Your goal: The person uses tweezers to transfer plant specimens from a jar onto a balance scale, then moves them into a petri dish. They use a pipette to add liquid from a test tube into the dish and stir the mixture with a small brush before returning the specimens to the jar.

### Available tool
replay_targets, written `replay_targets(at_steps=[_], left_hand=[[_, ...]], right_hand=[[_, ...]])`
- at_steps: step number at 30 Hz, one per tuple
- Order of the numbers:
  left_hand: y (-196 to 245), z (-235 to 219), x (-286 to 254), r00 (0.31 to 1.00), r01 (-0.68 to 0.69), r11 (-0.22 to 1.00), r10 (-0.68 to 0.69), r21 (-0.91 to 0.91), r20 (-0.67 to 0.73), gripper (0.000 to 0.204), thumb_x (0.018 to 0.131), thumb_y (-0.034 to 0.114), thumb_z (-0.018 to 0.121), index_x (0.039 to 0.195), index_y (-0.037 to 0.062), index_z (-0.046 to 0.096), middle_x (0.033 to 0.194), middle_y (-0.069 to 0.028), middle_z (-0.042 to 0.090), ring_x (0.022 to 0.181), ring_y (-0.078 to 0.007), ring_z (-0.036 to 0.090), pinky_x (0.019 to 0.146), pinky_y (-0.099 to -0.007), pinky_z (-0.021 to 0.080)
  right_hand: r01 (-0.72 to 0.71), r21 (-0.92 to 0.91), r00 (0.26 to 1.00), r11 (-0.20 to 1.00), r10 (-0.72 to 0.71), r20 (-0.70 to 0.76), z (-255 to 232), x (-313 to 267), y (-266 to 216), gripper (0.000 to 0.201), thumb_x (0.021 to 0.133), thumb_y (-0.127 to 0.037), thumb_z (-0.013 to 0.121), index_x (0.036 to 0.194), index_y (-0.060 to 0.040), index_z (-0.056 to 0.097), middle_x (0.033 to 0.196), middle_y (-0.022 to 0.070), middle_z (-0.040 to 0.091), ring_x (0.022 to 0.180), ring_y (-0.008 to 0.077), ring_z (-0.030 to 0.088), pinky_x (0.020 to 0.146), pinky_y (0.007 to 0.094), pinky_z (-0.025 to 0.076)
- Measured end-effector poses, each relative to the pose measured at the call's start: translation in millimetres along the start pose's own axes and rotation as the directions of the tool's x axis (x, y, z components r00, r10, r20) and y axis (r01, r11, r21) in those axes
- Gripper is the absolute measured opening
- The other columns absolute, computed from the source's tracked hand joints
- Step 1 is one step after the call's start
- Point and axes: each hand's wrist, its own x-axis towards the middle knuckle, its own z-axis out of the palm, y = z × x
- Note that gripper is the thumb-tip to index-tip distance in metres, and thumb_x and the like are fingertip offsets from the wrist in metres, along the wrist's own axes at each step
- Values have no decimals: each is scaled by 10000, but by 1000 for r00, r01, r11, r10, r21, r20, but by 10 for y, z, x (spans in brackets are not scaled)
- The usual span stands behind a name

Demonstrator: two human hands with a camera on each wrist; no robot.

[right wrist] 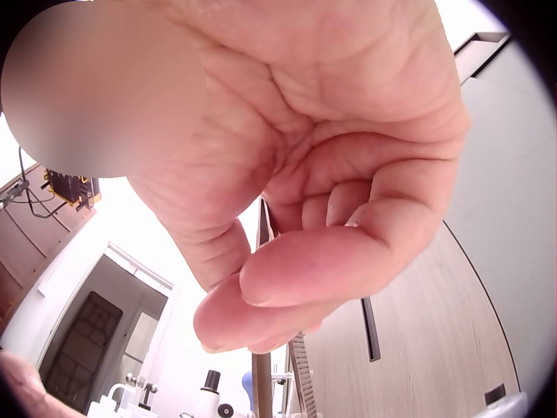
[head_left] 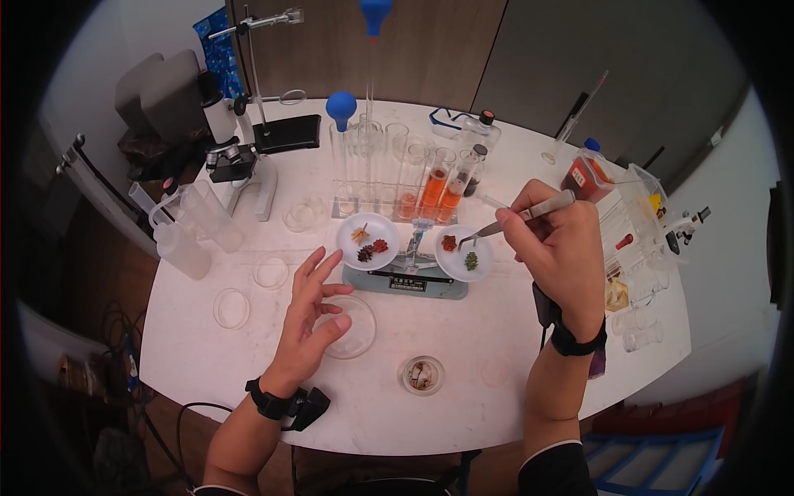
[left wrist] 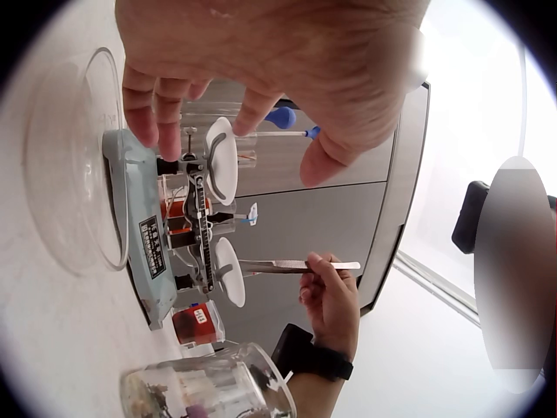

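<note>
My right hand (head_left: 566, 248) pinches metal tweezers (head_left: 529, 211), their tips over the right white pan (head_left: 484, 263) of a balance (head_left: 405, 285). A red-brown clump (head_left: 449, 243) and a green clump (head_left: 471, 261) lie on that pan. The left pan (head_left: 382, 229) holds a tan, a dark and a red clump. Beside the left pan my left hand (head_left: 306, 331) hovers with relaxed, spread fingers, holding nothing, above a glass dish (head_left: 356, 335). In the right wrist view, curled fingers (right wrist: 305, 266) hide part of the tweezers.
Behind the balance stand test tubes (head_left: 434, 194) with orange liquid and blue-bulbed droppers (head_left: 341, 107). A microscope (head_left: 231, 157) and plastic bottles (head_left: 182, 248) are at left. A small glass jar (head_left: 422, 376) sits near the front edge; glassware (head_left: 643, 337) stands at right.
</note>
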Motion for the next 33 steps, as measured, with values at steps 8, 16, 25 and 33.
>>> replay_targets(at_steps=[8, 16, 25, 33], left_hand=[[1, 6, 0, 1000, -5, 1000, 4, -24, -20, 843, 777, 357, 640, 1511, 83, 328, 1549, -97, 276, 1150, -225, 561, 914, -307, 449], [39, 24, -5, 991, 42, 992, -56, -115, -122, 842, 764, 328, 606, 1495, 41, 304, 1512, -104, 359, 1112, -201, 580, 886, -294, 450], [-2, 7, -4, 989, 36, 991, -53, -127, -135, 783, 770, 300, 590, 1468, 41, 347, 1492, -100, 384, 1090, -196, 587, 879, -288, 450], [2, 5, -2, 991, 33, 990, -50, -137, -125, 766, 773, 298, 590, 1454, 29, 364, 1478, -98, 400, 1084, -192, 588, 877, -286, 450]], right_hand=[[-10, 31, 999, 999, 11, -35, 0, -8, -19, 208, 842, -116, 672, 720, 16, 565, 507, 55, 550, 433, 96, 513, 446, 237, 368], [0, 58, 997, 998, 5, -80, -7, -14, -13, 209, 832, -101, 675, 712, 17, 551, 500, 67, 541, 434, 91, 495, 448, 237, 350], [5, 151, 980, 989, 26, -198, -38, -28, -25, 198, 837, -125, 695, 730, 7, 595, 504, 2, 537, 457, 32, 465, 451, 208, 315], [21, 214, 957, 977, 43, -287, -71, -39, -9, 192, 851, -130, 696, 744, 5, 611, 544, -16, 552, 482, 29, 492, 468, 179, 332]])
